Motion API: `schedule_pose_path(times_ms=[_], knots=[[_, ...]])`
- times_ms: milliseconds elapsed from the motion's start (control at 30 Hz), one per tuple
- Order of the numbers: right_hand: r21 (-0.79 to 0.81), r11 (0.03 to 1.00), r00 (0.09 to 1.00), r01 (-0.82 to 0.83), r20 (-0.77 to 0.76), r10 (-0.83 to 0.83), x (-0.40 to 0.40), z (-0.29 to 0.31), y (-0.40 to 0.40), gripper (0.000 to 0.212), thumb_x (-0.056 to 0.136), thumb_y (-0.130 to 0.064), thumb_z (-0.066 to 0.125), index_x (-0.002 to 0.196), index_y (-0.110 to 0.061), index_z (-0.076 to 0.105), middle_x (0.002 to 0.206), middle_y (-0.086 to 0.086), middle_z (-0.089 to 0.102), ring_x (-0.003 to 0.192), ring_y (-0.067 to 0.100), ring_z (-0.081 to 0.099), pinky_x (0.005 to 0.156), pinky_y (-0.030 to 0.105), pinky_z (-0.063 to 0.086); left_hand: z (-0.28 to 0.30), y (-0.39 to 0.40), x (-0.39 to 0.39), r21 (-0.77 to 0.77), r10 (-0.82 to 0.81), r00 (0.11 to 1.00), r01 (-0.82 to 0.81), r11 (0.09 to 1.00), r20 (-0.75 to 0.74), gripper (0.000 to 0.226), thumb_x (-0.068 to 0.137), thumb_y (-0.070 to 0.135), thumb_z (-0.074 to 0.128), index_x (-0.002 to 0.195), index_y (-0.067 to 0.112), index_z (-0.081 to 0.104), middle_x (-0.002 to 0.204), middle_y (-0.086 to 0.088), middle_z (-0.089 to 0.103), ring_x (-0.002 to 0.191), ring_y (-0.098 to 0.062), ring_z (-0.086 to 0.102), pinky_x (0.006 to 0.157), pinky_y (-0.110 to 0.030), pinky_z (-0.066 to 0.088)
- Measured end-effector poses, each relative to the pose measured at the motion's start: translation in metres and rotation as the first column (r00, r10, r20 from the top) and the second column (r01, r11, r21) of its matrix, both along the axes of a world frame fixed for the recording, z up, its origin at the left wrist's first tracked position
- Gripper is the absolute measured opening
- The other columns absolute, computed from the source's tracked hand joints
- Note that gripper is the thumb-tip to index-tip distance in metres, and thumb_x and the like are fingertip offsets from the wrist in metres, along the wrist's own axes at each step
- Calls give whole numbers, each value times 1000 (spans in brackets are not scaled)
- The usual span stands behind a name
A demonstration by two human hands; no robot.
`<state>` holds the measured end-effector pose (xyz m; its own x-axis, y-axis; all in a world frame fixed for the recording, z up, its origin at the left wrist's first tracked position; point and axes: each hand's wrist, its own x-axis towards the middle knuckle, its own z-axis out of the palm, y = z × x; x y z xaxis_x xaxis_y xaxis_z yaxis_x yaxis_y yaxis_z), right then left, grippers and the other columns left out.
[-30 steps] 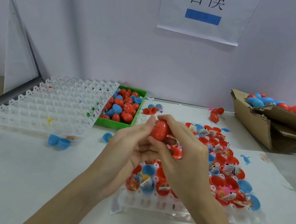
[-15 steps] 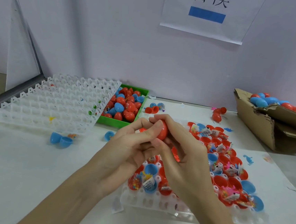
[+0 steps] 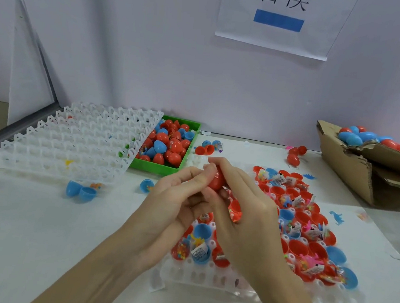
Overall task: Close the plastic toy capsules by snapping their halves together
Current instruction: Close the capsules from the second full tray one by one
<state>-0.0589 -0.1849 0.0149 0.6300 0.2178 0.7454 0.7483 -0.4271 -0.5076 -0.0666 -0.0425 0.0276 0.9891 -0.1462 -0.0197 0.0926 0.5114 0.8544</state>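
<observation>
Fingers of both hands curl around one red capsule [image 3: 216,182] just above the centre of the frame. The left hand [image 3: 177,198] comes in from the lower left with its fingertips bent onto the capsule's left side; the right hand [image 3: 245,204] comes in from the lower right, its index finger hooked over the top and its thumb pressed against the lower side. Most of the capsule is hidden between the fingers, so whether its halves have met cannot be told.

Below the hands, in the lower right of the frame, a clear holder tray [image 3: 206,277] carries rows of open red and blue capsule halves [image 3: 297,247], many with small toys and printed slips inside.

At centre left a green bin [image 3: 153,167] holds closed red and blue capsules, and to its left lies an empty clear tray [image 3: 48,146], its near edge just behind an open blue capsule [image 3: 80,190] on the white table [image 3: 15,231]. Another blue half [image 3: 146,185] sits just left of the left hand. At the upper right edge a cardboard box [image 3: 353,171] holds more closed capsules, and a few red ones [image 3: 295,155] lie on the table near it.
</observation>
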Motion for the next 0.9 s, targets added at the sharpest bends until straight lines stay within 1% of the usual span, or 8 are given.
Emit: schedule_pose_path(times_ms=[100, 200, 267, 367, 433, 500, 567, 900], knots=[[10, 998, 998, 58, 16, -58, 2, 2, -3, 47, 96, -22, 65, 141, -7, 58, 128, -5, 65, 116, -1, 60, 99, 11, 46, -2, 0, -2, -15, -36, 999, 37, 999, 37, 46, 90, 35, 78, 121, 2, 71, 108, -19, 69, 99, -23, 65, 95, -33, 58], [19, 999, 1000, 28, -8, -27, 3, 1, -7, 51, 97, -18, 68, 145, -10, 54, 135, -4, 63, 126, -1, 56, 104, 13, 43, 0, 4, -3, 56, -10, 998, 6, 998, 70, 38, 92, 32, 79, 123, 11, 74, 121, -28, 69, 102, -19, 67, 93, -27, 58], [43, 999, 999, 4, -38, -3, 4, 0, -8, 45, 100, -16, 64, 144, -15, 55, 136, -8, 62, 129, 2, 56, 105, 16, 45, 3, 8, -1, 120, 24, 994, -37, 992, 106, 36, 89, 29, 76, 122, 15, 76, 116, -20, 75, 103, -18, 73, 93, -26, 59], [147, 989, 994, 11, -106, 5, 5, 2, -8, 32, 98, -16, 66, 130, -21, 63, 121, -11, 68, 114, 6, 66, 94, 18, 53, 5, 14, 1, 318, 152, 963, -219, 923, 221, 36, 81, 28, 81, 115, 15, 78, 107, -6, 80, 101, -21, 77, 96, -33, 60], [281, 959, 966, -32, -236, 102, 6, 5, -10, 25, 93, -15, 72, 117, -19, 68, 108, -13, 73, 104, 9, 71, 88, 19, 57, 6, 16, 1, 389, 203, 915, -338, 857, 349, 32, 80, 24, 84, 110, 15, 79, 101, 0, 81, 96, -17, 78, 90, -25, 60], [377, 924, 927, -72, -317, 202, 6, 8, -12, 24, 91, -13, 75, 114, -18, 71, 104, -10, 75, 101, 10, 73, 85, 17, 57, 6, 15, 0, 393, 206, 873, -396, 830, 443, 27, 81, 16, 84, 108, 15, 80, 98, 3, 81, 94, -14, 78, 85, -18, 58], [397, 913, 913, -96, -331, 240, 5, 11, -14, 25, 91, -12, 74, 115, -21, 72, 105, -12, 76, 101, 8, 73, 84, 14, 56, 7, 16, 1, 386, 212, 848, -427, 818, 486, 28, 80, 13, 84, 107, 15, 80, 96, 5, 81, 93, -12, 78, 83, -16, 58], [419, 894, 900, -156, -312, 303, 4, 15, -16, 25, 90, -10, 74, 114, -16, 73, 105, -8, 77, 101, 12, 74, 85, 16, 57, 8, 19, 0, 386, 210, 832, -442, 810, 513, 31, 75, 18, 85, 106, 17, 80, 94, 7, 81, 91, -9, 78, 82, -15, 58]])
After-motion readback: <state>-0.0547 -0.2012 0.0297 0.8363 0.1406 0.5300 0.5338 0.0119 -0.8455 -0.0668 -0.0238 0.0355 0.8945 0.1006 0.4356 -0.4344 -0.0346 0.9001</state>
